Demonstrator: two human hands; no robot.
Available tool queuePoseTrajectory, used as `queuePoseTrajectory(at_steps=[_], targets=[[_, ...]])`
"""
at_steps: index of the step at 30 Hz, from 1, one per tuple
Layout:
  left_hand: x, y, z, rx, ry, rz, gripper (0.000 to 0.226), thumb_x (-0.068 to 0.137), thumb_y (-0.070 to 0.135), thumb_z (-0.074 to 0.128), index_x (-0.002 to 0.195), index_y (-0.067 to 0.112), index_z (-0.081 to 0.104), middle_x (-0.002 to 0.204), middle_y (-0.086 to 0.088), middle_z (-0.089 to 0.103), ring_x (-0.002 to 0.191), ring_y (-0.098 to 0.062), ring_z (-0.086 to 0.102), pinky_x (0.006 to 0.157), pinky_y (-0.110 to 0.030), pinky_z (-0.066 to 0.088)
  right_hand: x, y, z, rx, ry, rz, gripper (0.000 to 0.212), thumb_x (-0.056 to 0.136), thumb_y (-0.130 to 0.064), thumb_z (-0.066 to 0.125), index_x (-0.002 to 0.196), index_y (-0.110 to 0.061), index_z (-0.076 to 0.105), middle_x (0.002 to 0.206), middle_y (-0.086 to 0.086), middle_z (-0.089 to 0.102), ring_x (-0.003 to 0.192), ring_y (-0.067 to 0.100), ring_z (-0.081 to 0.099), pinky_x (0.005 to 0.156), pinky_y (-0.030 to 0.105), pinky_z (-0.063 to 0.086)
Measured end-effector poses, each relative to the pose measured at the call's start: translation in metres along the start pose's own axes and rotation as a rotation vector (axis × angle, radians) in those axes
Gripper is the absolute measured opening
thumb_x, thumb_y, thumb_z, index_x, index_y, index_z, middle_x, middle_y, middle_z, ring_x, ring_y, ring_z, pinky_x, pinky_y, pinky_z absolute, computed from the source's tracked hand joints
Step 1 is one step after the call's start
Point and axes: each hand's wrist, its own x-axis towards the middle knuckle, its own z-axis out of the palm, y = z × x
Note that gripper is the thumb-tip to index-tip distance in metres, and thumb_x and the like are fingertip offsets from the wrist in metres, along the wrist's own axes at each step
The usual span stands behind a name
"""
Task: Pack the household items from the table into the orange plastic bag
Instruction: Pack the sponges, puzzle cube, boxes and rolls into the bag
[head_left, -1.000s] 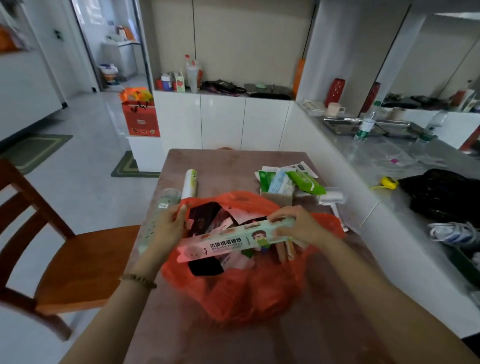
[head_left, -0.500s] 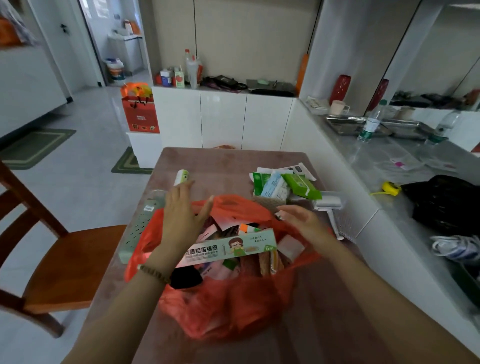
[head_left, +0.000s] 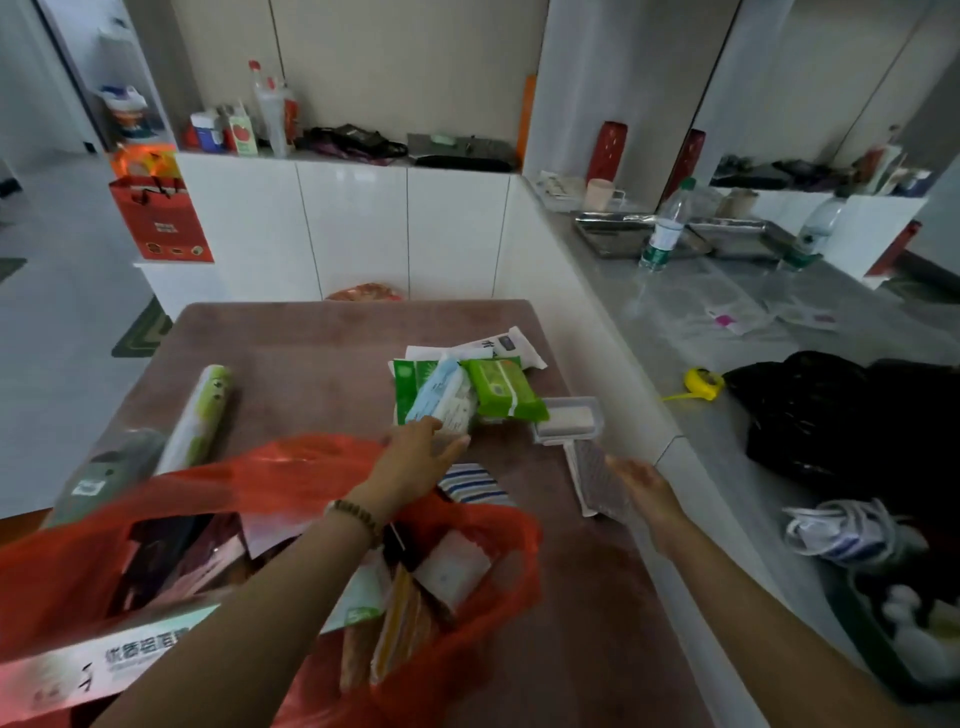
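**K:** At 6 o'clock on the table (head_left: 322, 338): orange plastic bag (head_left: 291, 467), mouth open toward us, already loaded. Long foil box (head_left: 98, 665) sticks out at 7 o'clock, too long to sit flat I'd guess, so it's propped across the rim.

**M:** Hands?

**K:** Left hand (head_left: 415, 457) reaches over the bag toward 12 o'clock. Fingers loosely spread, tips touching the blue-white pack (head_left: 441, 392). No closed hold yet. Right hand (head_left: 644, 486) at 3 o'clock, open, fingers apart, blurred, just beside the lint roller (head_left: 571, 421) handle. Can't tell if it's touching.

**M:** What's left on the table?

**K:** Pile at 12–1 o'clock: blue-white pack on top, green wipes pack (head_left: 504, 387) touching it on the right, white packet (head_left: 511, 345) behind. Stacked loosely, so pulling one may drag its neighbours. Lint roller at 2 o'clock. Striped cloth (head_left: 470, 483) right against the far rim of the bag. Green-white roll (head_left: 200, 410) at 10 o'clock, grey-green tube (head_left: 104, 473) below it, touching the bag's left side.

**M:** Progress?

**K:** Past half, by my read. Bag is full-ish, rim sagging on the right.

**M:** Risk?

**K:** Nothing holds the mouth open with both hands out. Soft packs will squash in fine. The rolls are long, probably need to go in upright beside the foil box.
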Motion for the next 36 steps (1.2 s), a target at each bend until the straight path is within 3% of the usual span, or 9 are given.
queuePoseTrajectory(at_steps=[3,6,11,16,20,26,30,33,36], targets=[[0.032,-0.012,0.021,0.082,-0.119,-0.041,0.056,0.084,0.054,0.055,0.116,0.009,0.062,0.119,-0.01,0.066,0.108,-0.026,0.062,0.095,-0.034,0.048,0.032,0.021,-0.004,-0.041,0.012,0.099,0.052,0.085,-0.031,0.066,0.125,-0.003,0.051,0.12,0.01,0.054,0.103,0.024,0.057,0.075,0.021,0.044],[0.065,-0.036,0.046,0.231,-0.209,-0.085,0.084,0.064,0.081,0.035,0.105,0.014,0.064,0.113,-0.012,0.067,0.101,-0.027,0.064,0.091,-0.036,0.051,0.052,0.032,-0.001,-0.05,0.015,0.201,0.068,0.086,-0.029,0.065,0.141,-0.002,0.034,0.144,0.018,0.041,0.129,0.032,0.043,0.095,0.034,0.038],[0.077,-0.025,0.054,0.355,-0.278,-0.146,0.056,0.081,0.054,0.061,0.116,0.011,0.055,0.12,-0.01,0.061,0.109,-0.027,0.059,0.087,-0.032,0.047,0.071,0.044,0.008,-0.041,0.035,0.228,0.098,0.061,-0.024,0.085,0.139,0.003,0.032,0.135,0.02,0.05,0.119,0.033,0.054,0.096,0.039,0.046],[0.097,-0.026,0.039,0.169,-0.343,-0.089,0.028,0.084,0.036,0.066,0.1,0.013,0.066,0.099,-0.006,0.065,0.092,-0.021,0.061,0.073,-0.025,0.043,0.067,0.035,0.013,-0.256,0.093,0.072,0.06,0.068,-0.018,0.083,0.117,0.004,0.058,0.114,0.017,0.063,0.1,0.033,0.063,0.084,0.045,0.054],[0.112,-0.035,0.003,0.296,-0.263,-0.002,0.037,0.085,0.036,0.065,0.113,0.013,0.061,0.122,-0.012,0.048,0.113,-0.027,0.05,0.092,-0.034,0.043,0.053,0.009,0.023,0.035,-0.06,0.039,0.031,0.081,-0.018,0.071,0.108,-0.003,0.064,0.1,0.016,0.068,0.074,0.02,0.065,0.052,0.026,0.058],[0.122,-0.048,-0.002,0.386,-0.401,-0.05,0.045,0.089,0.044,0.055,0.121,0.013,0.049,0.127,-0.013,0.053,0.105,-0.025,0.055,0.089,-0.034,0.045,0.071,-0.038,0.08,0.438,-0.324,0.235,0.047,0.079,-0.025,0.069,0.119,-0.003,0.06,0.114,0.015,0.068,0.099,0.026,0.067,0.076,0.033,0.056],[0.135,-0.063,-0.002,0.381,-0.402,-0.143,0.088,0.071,0.065,0.064,0.134,0.012,0.036,0.131,-0.008,0.054,0.109,-0.024,0.057,0.095,-0.04,0.048,0.083,-0.055,0.107,0.415,-0.347,0.212,0.041,0.086,-0.02,0.065,0.123,-0.002,0.057,0.108,0.012,0.068,0.092,0.023,0.066,0.072,0.031,0.055],[0.139,-0.062,-0.006,0.412,-0.523,-0.127,0.068,0.069,0.07,0.062,0.107,0.013,0.062,0.094,0.0,0.064,0.081,-0.015,0.058,0.073,-0.027,0.048,0.088,-0.059,0.113,0.398,-0.339,0.206,0.041,0.084,-0.02,0.067,0.12,-0.003,0.059,0.102,0.009,0.069,0.09,0.022,0.067,0.07,0.031,0.054],[0.141,-0.048,-0.028,0.263,-0.462,-0.026,0.034,0.077,0.056,0.065,0.077,0.022,0.06,0.078,0.002,0.061,0.065,-0.008,0.053,0.061,-0.023,0.042,0.094,-0.061,0.112,0.383,-0.361,0.2,0.034,0.083,-0.024,0.067,0.112,-0.006,0.063,0.092,0.006,0.074,0.08,0.018,0.071,0.065,0.028,0.058]])
